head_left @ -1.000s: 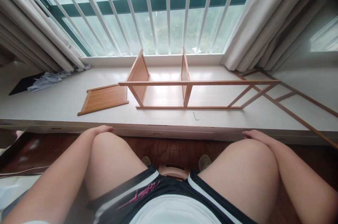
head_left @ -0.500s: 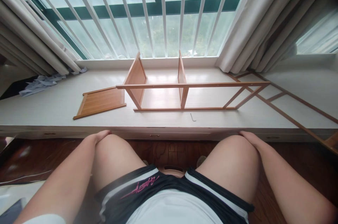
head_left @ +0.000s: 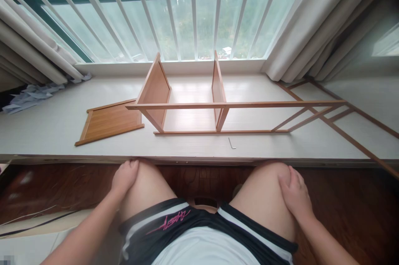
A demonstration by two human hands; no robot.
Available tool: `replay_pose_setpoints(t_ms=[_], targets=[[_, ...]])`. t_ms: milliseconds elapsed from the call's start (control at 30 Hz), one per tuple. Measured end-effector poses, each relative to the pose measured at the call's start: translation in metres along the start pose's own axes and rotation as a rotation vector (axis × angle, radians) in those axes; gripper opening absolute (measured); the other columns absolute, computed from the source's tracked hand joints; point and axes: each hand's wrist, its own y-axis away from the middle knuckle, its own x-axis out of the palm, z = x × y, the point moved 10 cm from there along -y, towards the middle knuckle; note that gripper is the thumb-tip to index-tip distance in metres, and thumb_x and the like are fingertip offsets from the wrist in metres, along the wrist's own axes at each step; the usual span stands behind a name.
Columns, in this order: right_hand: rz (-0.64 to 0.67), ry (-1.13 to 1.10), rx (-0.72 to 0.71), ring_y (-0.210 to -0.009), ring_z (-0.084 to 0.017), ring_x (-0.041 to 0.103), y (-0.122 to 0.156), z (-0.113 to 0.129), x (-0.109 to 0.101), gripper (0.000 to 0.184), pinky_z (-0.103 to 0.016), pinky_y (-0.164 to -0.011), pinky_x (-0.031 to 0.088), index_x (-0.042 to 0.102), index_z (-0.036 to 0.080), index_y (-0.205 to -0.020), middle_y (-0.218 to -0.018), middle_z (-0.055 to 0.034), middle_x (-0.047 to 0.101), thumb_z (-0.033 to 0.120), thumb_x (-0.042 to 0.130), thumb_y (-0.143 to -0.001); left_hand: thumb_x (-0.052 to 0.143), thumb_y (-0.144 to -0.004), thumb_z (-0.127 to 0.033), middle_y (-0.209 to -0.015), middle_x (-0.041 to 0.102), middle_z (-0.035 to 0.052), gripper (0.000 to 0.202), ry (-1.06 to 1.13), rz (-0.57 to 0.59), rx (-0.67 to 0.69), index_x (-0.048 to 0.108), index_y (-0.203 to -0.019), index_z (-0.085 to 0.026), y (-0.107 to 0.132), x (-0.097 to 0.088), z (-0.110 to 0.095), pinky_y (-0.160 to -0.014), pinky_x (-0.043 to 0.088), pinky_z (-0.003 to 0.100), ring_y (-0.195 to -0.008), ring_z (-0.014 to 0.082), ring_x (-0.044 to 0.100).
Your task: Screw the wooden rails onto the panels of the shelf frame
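Note:
My left hand (head_left: 124, 175) rests on my left knee, fingers curled loosely over it and holding nothing. My right hand (head_left: 296, 192) lies flat on my right knee, fingers stretched out and empty. In front of my knees a wide white sill (head_left: 56, 123) bears a partly built wooden shelf frame (head_left: 218, 106) lying on its side, with two upright panels and long rails. A loose wooden panel (head_left: 109, 120) lies flat to its left. A small metal hex key (head_left: 232, 143) lies on the sill just in front of the frame.
A second wooden ladder-like frame (head_left: 349, 132) lies slanted at the right of the sill. Crumpled paper (head_left: 29, 94) sits at the far left by the curtains (head_left: 311, 19). A barred window (head_left: 193, 11) stands behind. Dark wooden floor (head_left: 343, 198) shows below the sill's front edge.
The view has risen and tilted down. Both hands have slid back from the front of the knees onto their tops and sides. Nothing on the sill has moved.

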Motion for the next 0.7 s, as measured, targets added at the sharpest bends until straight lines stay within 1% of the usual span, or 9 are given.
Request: replay_pose_setpoints(t_ms=[67, 133, 200, 233, 300, 367, 433, 533, 700], targets=[[-0.029, 0.078, -0.118, -0.134, -0.043, 0.037, 0.011, 0.02, -0.004, 0.074, -0.061, -0.104, 0.036, 0.026, 0.01, -0.15, -0.147, -0.025, 0.036, 0.049, 0.043, -0.091, 0.022, -0.09, -0.052, -0.136, 0.046, 0.0327, 0.078, -0.023, -0.114, 0.039, 0.04, -0.137, 0.007, 0.025, -0.003, -0.004, -0.106, 0.036, 0.053, -0.128, 0.0418, 0.045], [0.006, 0.165, -0.258, -0.138, -0.043, 0.029, 0.014, 0.039, -0.005, 0.067, -0.063, -0.105, 0.033, 0.033, 0.014, -0.148, -0.151, -0.0212, 0.033, 0.044, 0.045, -0.09, 0.025, -0.09, -0.05, -0.145, 0.034, 0.0338, 0.08, -0.088, -0.189, 0.197, 0.03, -0.142, 0.011, 0.051, -0.003, -0.017, -0.112, 0.028, 0.053, -0.138, 0.0411, 0.032], [0.139, 0.204, -0.506, -0.14, -0.04, 0.029, 0.015, 0.061, 0.003, 0.052, -0.066, -0.108, 0.024, 0.046, 0.026, -0.141, -0.148, -0.0103, 0.043, 0.034, 0.046, -0.089, 0.032, -0.09, -0.048, -0.154, 0.024, 0.0251, 0.072, -0.169, -0.19, 0.375, 0.034, -0.146, -0.003, 0.07, 0.0, -0.032, -0.111, 0.024, 0.058, -0.144, 0.041, 0.019], [0.23, 0.183, -0.666, -0.139, -0.036, 0.034, 0.018, 0.072, 0.007, 0.051, -0.065, -0.111, 0.02, 0.049, 0.03, -0.138, -0.144, -0.0053, 0.049, 0.029, 0.046, -0.087, 0.034, -0.09, -0.044, -0.156, 0.026, 0.0172, 0.064, -0.207, -0.149, 0.511, 0.038, -0.147, -0.015, 0.077, 0.004, -0.042, -0.112, 0.02, 0.061, -0.145, 0.0392, 0.016], [0.364, 0.133, -0.899, -0.136, -0.032, 0.039, 0.022, 0.082, 0.011, 0.056, -0.061, -0.114, 0.017, 0.049, 0.032, -0.139, -0.141, -0.0018, 0.053, 0.026, 0.049, -0.084, 0.036, -0.089, -0.035, -0.152, 0.038, 0.0046, 0.057, -0.246, 0.002, 0.868, 0.04, -0.146, -0.031, 0.094, 0.015, -0.067, -0.115, 0.01, 0.061, -0.144, 0.0324, 0.024], [0.429, 0.096, -1.025, -0.135, -0.031, 0.04, 0.021, 0.084, 0.01, 0.062, -0.057, -0.115, 0.017, 0.046, 0.029, -0.143, -0.143, -0.0019, 0.051, 0.026, 0.05, -0.081, 0.036, -0.087, -0.031, -0.148, 0.044, -0.0001, 0.059, -0.245, 0.135, 1.12, 0.04, -0.146, -0.034, 0.101, 0.019, -0.079, -0.118, 0.009, 0.054, -0.142, 0.0278, 0.031], [0.431, 0.056, -1.048, -0.135, -0.031, 0.04, 0.016, 0.082, 0.008, 0.065, -0.057, -0.115, 0.017, 0.043, 0.028, -0.145, -0.144, -0.0024, 0.05, 0.026, 0.049, -0.08, 0.037, -0.085, -0.031, -0.148, 0.044, -0.0011, 0.061, -0.241, 0.167, 1.178, 0.04, -0.146, -0.034, 0.092, 0.015, -0.081, -0.119, 0.011, 0.05, -0.14, 0.0269, 0.035], [0.407, 0.023, -0.977, -0.135, -0.032, 0.04, 0.009, 0.077, 0.006, 0.068, -0.058, -0.114, 0.017, 0.04, 0.028, -0.147, -0.145, -0.0027, 0.05, 0.027, 0.047, -0.079, 0.038, -0.084, -0.033, -0.148, 0.044, -0.0017, 0.062, -0.236, 0.166, 1.164, 0.04, -0.146, -0.033, 0.079, 0.013, -0.077, -0.119, 0.013, 0.049, -0.138, 0.0276, 0.037], [0.471, 0.094, -0.968, -0.135, -0.033, 0.04, 0.011, 0.062, 0.016, 0.069, -0.059, -0.114, 0.019, 0.039, 0.028, -0.147, -0.147, -0.0038, 0.046, 0.03, 0.051, -0.079, 0.038, -0.083, -0.034, -0.148, 0.044, -0.0019, 0.063, -0.243, 0.173, 1.14, 0.039, -0.146, -0.034, 0.075, 0.017, -0.068, -0.119, 0.015, 0.048, -0.138, 0.0277, 0.037]])
